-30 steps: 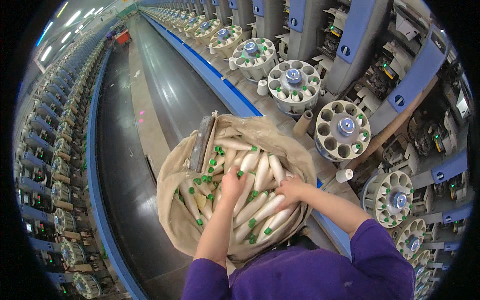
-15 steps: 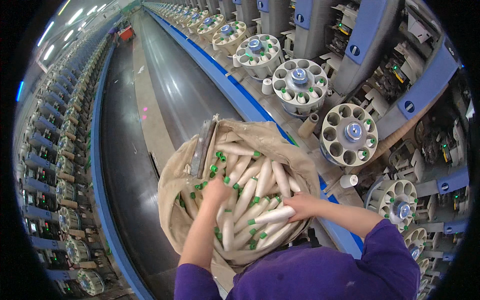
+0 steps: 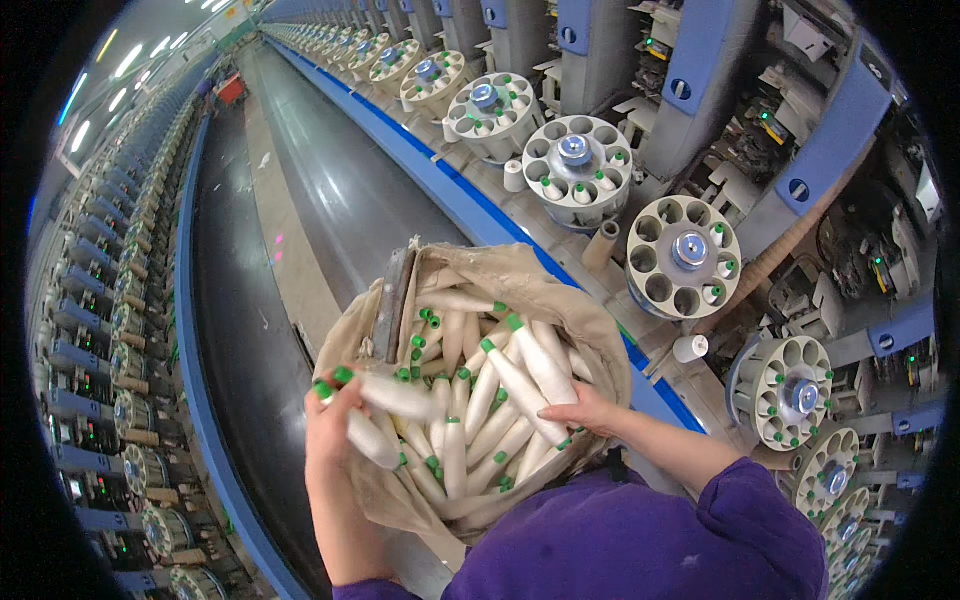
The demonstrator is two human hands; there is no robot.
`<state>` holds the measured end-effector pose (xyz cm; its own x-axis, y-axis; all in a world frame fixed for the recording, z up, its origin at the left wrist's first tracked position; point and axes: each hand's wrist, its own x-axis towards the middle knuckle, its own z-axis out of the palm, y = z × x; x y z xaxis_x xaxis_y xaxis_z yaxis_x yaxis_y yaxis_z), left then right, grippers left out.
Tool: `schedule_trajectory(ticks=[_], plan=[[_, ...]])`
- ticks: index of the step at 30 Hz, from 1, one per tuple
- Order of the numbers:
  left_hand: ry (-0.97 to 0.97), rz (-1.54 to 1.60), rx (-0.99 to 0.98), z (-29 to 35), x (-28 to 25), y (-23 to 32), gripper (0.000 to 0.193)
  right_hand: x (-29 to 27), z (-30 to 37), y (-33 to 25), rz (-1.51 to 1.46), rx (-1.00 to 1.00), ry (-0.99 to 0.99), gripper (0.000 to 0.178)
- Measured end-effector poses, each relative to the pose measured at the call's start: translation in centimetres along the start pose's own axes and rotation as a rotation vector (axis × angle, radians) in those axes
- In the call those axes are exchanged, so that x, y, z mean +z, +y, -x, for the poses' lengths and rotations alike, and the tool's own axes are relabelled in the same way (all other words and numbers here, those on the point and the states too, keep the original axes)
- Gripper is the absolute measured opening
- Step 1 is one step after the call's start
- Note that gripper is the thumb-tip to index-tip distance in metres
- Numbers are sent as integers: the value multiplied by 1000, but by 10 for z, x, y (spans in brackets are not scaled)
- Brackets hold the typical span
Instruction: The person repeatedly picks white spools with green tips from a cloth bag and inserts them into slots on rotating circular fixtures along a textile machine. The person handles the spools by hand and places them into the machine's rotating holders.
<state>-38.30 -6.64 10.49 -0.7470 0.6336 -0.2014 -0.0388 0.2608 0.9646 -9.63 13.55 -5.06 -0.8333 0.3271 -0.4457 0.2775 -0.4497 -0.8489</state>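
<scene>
Left hand: your left hand (image 3: 328, 430) is closed around two white bobbins, at the sack's left rim; their green tips point up and to the left.
Left pair: the upper bobbin (image 3: 398, 394) is blurred and slants across the sack's mouth; the lower bobbin (image 3: 372, 440) lies just below it, against the cloth.
Right hand: your right hand (image 3: 592, 410) grips at the sack's right side, thumb laid over a long bobbin (image 3: 520, 385); a second bobbin (image 3: 541, 358) runs into the same hand, and your other fingers are hidden beneath.
Right pair: both green tips point away from you, above the pile.
Sack: the beige cloth sack (image 3: 575, 300) gapes open in front of your purple shirt (image 3: 640, 530), filled with more green-tipped bobbins lying at many angles.
Bar: a grey bar (image 3: 393, 305) stands at the sack's far left rim.
Machine side: on your right, a round magazine (image 3: 690, 276) holds bobbins in some of its pockets; a white cone (image 3: 690, 348) and a tan tube (image 3: 602, 245) sit near it.
</scene>
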Motion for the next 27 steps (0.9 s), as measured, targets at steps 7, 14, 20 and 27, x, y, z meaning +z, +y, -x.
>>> schedule_trajectory(ticks=[7,14,20,27], plan=[[-512,640,-374,4,67,-44,52,49,22,-51,-174,6,-141,74],[-788,1056,-173,4,85,-29,28,17,75,-77,596,-149,507,70],[-798,805,-436,-8,139,-21,52,3,110,-77,554,-274,559,67],[-978,617,-64,-42,232,-3,33,-62,94,-30,196,-424,268,66]])
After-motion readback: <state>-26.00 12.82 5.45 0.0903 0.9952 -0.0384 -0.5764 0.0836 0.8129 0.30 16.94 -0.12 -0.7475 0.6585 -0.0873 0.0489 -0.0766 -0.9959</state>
